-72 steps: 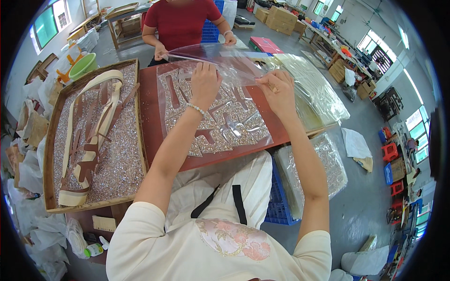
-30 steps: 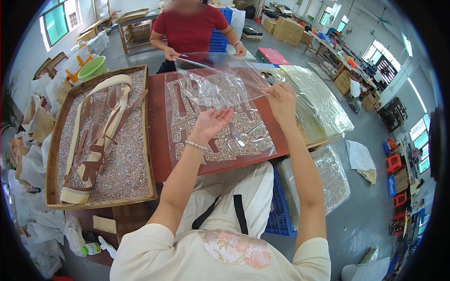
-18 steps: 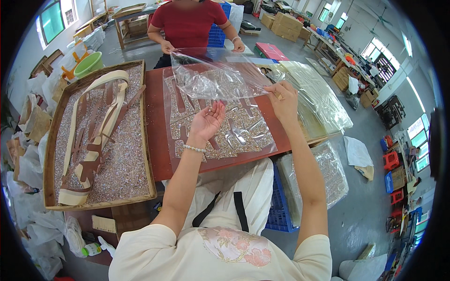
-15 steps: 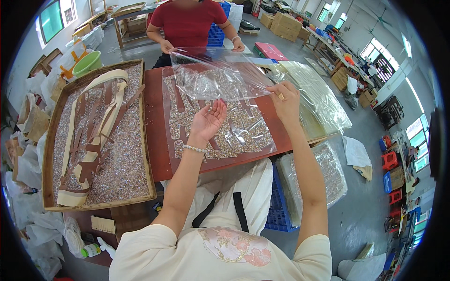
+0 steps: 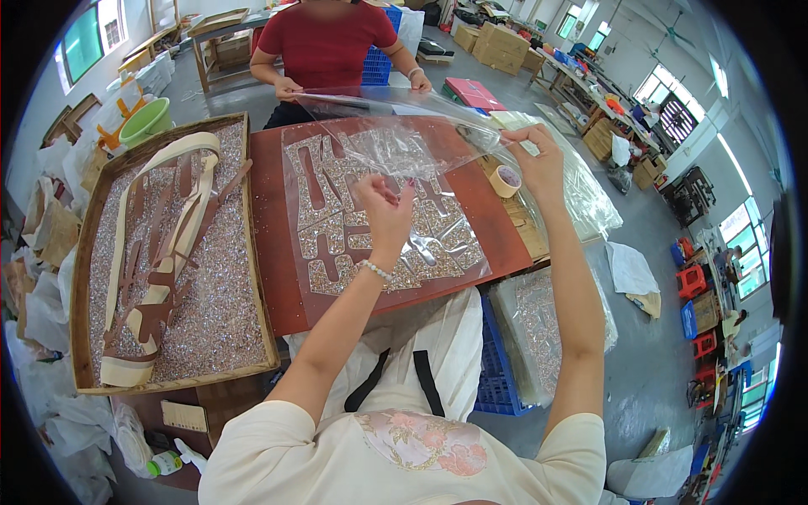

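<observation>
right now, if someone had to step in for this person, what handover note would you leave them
Left hand: raised over the board, fingers pinching the near part of the clear plastic film.
Right hand: holding the film's right edge up.
Film: far edge held by a co-worker's hands, lifted off the glittery cut-out sheet on the red-brown board.
Tape roll lies by the right hand; tray of glitter to the left.
Done: film partly peeled up.
Left: near end seemingly not free.

At twelve o'clock, the co-worker (image 5: 324, 42) is cut off above the shoulders; the left hand (image 5: 385, 210) hides its own fingertips' grip.
</observation>
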### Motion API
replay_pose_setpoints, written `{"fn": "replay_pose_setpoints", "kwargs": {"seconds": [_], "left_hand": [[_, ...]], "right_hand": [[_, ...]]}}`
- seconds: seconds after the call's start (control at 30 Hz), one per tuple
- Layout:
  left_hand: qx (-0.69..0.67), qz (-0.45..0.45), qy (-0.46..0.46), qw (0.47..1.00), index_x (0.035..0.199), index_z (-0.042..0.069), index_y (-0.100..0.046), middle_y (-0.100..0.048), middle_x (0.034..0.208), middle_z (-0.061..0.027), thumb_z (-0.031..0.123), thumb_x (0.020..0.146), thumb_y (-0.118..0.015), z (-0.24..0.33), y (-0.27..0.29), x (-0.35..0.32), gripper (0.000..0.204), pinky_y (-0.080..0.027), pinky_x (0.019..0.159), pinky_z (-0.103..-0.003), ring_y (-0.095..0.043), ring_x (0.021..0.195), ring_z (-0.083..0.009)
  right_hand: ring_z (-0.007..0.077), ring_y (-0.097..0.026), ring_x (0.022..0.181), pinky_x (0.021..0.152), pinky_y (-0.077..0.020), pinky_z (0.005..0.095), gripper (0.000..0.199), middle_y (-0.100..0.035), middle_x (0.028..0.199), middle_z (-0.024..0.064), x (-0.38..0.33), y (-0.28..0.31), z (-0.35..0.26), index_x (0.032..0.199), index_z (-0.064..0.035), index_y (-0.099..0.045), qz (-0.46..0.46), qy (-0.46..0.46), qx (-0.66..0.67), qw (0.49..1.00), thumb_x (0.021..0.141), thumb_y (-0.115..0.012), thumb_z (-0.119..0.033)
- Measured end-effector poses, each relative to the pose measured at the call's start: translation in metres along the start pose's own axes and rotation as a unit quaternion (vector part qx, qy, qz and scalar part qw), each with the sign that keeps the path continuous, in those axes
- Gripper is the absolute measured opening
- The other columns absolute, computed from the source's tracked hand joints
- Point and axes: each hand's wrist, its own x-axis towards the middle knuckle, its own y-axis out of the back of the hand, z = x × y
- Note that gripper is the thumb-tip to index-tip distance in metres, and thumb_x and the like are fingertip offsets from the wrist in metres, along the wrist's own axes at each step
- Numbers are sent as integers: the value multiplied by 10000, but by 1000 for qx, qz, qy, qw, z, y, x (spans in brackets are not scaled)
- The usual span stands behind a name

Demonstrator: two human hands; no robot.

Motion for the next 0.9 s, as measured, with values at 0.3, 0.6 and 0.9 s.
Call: {"fn": "replay_pose_setpoints", "kwargs": {"seconds": [0.3, 0.6, 0.9], "left_hand": [[-633, -98, 526, 560, 1046, -24, -532, -615, 1009, -141, 208, 1019, -390, -17, -21, 8, 273, -531, 868, -399, -608, 946, -259], [-718, -208, 539, 388, 997, -58, -567, -583, 1016, -156, 241, 1009, -388, -26, -14, 6, 348, -482, 837, -380, -558, 924, -253], [-759, -198, 532, 318, 1045, -58, -556, -565, 999, -140, 202, 985, -456, 4, -9, 9, 285, -475, 847, -362, -536, 945, -233]], "right_hand": [[187, -607, 817, 773, -449, 296, 139, -623, 840, 62, 6, 20, -6, 894, -72, -746, -19, -20, -12, 1000, 760, -739, -36], [186, -618, 845, 793, -454, 295, 144, -631, 874, 55, -21, 36, 17, 886, -85, -744, -30, -57, -35, 997, 754, -739, -28], [176, -619, 856, 821, -445, 292, 101, -639, 878, 35, -22, 26, 16, 871, -83, -733, -66, -31, -88, 993, 777, -734, -47]]}}
